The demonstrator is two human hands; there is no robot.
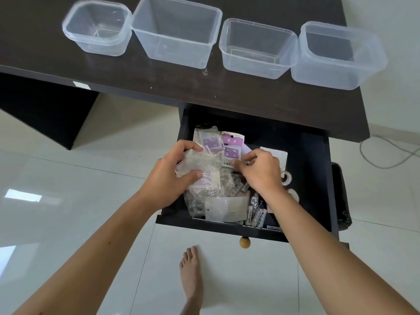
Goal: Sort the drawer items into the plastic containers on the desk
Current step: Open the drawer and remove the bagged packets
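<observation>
The dark drawer (304, 155) is pulled out below the desk and holds a heap of small packets. My left hand (168, 176) grips a bundle of clear plastic packets (202, 164) over the drawer's left side. My right hand (261, 171) pinches a purple-and-white packet (231, 154) beside that bundle. More purple packets (231, 138) lie behind the hands, white cards (227, 209) and small batteries (255, 215) at the drawer's front. Several clear plastic containers stand in a row on the desk (45, 48): a small one (97, 28), a large one (177, 32), a third (256, 47) and a fourth (338, 55). All look empty.
The drawer has a round wooden knob (244, 242) at its front. White rings (286, 177) lie at the drawer's right. A black bag (342, 201) hangs at the drawer's right side. A grey cable (391, 153) runs over the white tiled floor. My bare foot (191, 276) stands below the drawer.
</observation>
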